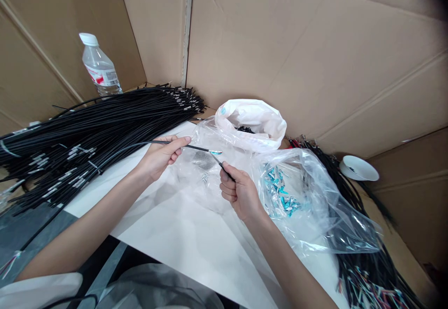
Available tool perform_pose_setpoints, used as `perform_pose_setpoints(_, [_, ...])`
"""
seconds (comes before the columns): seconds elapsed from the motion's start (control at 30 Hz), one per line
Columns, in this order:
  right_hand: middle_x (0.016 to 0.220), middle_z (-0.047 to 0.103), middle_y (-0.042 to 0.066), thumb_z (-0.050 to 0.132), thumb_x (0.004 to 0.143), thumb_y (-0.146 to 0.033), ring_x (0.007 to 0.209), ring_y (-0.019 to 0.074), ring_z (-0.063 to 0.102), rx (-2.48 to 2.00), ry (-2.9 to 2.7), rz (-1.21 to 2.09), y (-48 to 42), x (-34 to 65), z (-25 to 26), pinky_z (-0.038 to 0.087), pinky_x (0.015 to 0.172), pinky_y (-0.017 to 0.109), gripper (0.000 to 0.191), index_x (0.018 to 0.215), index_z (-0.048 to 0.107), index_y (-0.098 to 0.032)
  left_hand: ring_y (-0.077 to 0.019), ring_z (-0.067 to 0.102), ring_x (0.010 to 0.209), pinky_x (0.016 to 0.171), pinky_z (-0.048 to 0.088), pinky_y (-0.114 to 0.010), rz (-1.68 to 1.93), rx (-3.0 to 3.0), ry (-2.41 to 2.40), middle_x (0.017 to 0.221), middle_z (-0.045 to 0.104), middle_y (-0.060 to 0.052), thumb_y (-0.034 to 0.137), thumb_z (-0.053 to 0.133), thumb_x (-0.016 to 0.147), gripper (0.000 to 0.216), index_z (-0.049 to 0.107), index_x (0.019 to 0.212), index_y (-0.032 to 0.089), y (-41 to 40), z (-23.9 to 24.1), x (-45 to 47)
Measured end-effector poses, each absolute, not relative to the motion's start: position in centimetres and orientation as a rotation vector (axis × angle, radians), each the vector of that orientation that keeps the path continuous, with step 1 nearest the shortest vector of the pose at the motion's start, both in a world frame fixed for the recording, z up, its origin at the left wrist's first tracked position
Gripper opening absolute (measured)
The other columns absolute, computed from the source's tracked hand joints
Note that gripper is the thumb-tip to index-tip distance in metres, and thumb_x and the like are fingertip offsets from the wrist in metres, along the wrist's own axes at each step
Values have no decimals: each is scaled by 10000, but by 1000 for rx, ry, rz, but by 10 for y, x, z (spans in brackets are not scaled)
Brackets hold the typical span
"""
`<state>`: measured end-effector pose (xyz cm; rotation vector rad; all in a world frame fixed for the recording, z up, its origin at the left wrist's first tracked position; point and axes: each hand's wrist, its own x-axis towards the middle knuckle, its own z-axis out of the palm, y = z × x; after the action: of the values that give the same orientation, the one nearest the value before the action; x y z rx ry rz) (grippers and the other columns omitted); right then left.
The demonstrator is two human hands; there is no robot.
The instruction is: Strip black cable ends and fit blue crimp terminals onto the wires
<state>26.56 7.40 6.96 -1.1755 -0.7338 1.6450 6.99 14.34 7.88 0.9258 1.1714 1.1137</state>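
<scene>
My left hand (159, 156) pinches a thin black cable (199, 148) near its end, and a small teal piece (216, 152) sits at the cable's tip. My right hand (240, 192) is closed round a short black tool or cable end (221, 165) whose point meets that tip. Both hands hover over a white sheet (182, 234) covered by crumpled clear plastic. To the right lies a clear bag (308, 201) holding several small teal parts (280, 190).
A big bundle of black cables (87, 131) lies at the left, with a water bottle (100, 68) behind it. A white bag (252, 122) stands behind the hands. More black cables (360, 271) and a white bowl (359, 168) are at the right. Cardboard walls (315, 52) surround everything.
</scene>
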Motion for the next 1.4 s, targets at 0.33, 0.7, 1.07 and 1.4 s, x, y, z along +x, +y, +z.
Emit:
perform_pose_setpoints(0.33, [554,291,-55,555,930,-487,547,111,273,-1434,-1400,763,67,270,56,192,528,283,462,592,403,-210,7,329,365,308,181,-95,1132,793,1156,505,445,90,243,841,682,291,567,661,147,149,81,65])
perform_pose_setpoints(0.7, [558,356,-51,483,984,-541,530,124,322,-1568,-1597,752,58,270,55,209,539,286,463,655,440,-217,13,329,368,305,213,-77,1134,782,1050,518,435,91,244,829,729,314,539,652,149,148,81,62])
perform_pose_setpoints(1.07, [572,347,-47,488,973,-528,535,124,317,-1481,-1521,699,56,269,51,215,537,274,420,696,497,-213,9,317,377,304,211,-82,1110,908,1027,497,421,85,372,870,671,476,452,573,166,141,82,62])
perform_pose_setpoints(1.4, [577,336,-42,591,925,-567,551,110,262,-1182,-1231,1032,57,265,59,176,504,283,480,632,518,-194,7,314,387,311,220,-81,1125,951,1021,499,414,94,473,925,556,580,427,579,176,140,81,62])
